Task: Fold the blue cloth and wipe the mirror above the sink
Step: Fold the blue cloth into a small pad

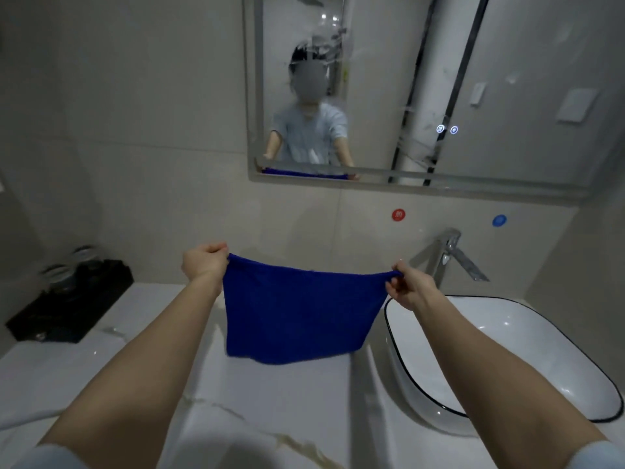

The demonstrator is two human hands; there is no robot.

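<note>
The left grip (203,262) and right grip (407,287) pinch the blue cloth's (297,313) top corners; its bottom edge hangs over the tabletop (270,401), beside the sink (527,350).

Pale beige tiles (135,130) covered the wall in dim light. Below ran a white stone counter (270,401) with faint brown veins. A black box (67,299) sat at its far left, near the wall. At the right stood a chrome tap (449,255), with a red disc (398,214) and a blue disc (499,220) on the wall above it.
</note>
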